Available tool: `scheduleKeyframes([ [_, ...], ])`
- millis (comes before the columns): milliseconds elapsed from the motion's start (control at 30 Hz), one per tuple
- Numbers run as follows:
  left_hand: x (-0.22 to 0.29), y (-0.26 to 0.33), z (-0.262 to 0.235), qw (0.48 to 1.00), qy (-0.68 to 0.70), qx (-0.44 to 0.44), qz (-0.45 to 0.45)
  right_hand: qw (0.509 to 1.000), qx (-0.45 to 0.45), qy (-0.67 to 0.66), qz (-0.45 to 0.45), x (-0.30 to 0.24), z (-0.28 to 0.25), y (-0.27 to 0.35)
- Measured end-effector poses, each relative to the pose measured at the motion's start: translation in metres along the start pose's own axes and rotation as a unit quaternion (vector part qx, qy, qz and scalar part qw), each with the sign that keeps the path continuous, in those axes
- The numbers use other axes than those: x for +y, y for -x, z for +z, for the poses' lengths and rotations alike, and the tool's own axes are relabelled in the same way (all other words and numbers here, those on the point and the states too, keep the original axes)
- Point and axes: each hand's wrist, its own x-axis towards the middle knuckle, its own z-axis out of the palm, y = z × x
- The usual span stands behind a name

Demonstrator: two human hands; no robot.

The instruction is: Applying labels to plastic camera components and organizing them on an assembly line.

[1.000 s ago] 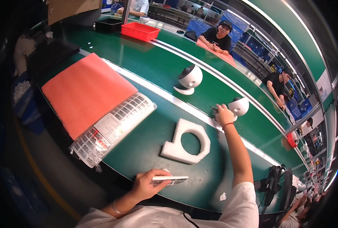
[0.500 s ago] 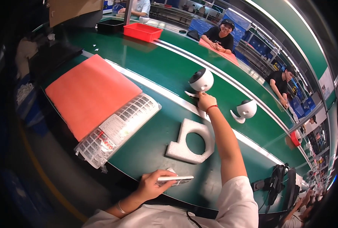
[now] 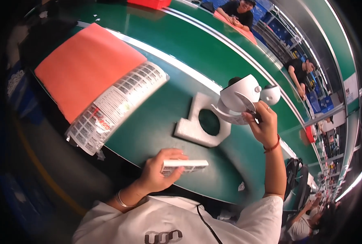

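My right hand (image 3: 265,124) grips a white round-bodied device, like a small home camera (image 3: 241,91), by its curved stand. The device is tilted in the air, above the right side of a white foam block (image 3: 194,132) with a round hole. Low in front of me, my left hand (image 3: 153,175) is closed around a thin white stack of printed sheets (image 3: 193,163), its edge turned up. A second white round device (image 3: 270,94) stands on the green belt behind the raised one, which partly covers it.
An orange-red sheet (image 3: 93,69) lies at the left, beside a plastic-wrapped pack of printed sheets (image 3: 116,107). A red bin (image 3: 150,3) is at the far edge. Black straps or cables (image 3: 293,175) lie at the right. Two people (image 3: 239,15) sit across the line.
My right hand has lifted the white device off the belt and brought it right and nearer me. My left hand still holds the stack. The view has tipped lower.
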Motion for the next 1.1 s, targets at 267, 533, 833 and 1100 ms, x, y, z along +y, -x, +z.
scheduleKeyframes([
  [267, -0.003, 0.003, 0.006, 0.993, 0.107, 0.036, -0.045, 0.996, -0.074, 0.003, 0.043, -0.022, 0.005, 0.037],
  [533, 0.024, -0.011, 0.022, 0.967, 0.219, 0.069, -0.113, 0.977, 0.085, 0.02, -0.195, -0.075, 0.027, 0.066],
  [833, 0.03, -0.017, 0.022, 0.986, 0.148, 0.052, -0.065, 0.977, 0.055, -0.115, -0.171, -0.075, 0.046, 0.063],
  [1100, 0.02, -0.01, 0.043, 0.993, 0.086, 0.027, -0.075, 0.989, -0.031, -0.14, -0.021, -0.075, 0.027, 0.085],
])
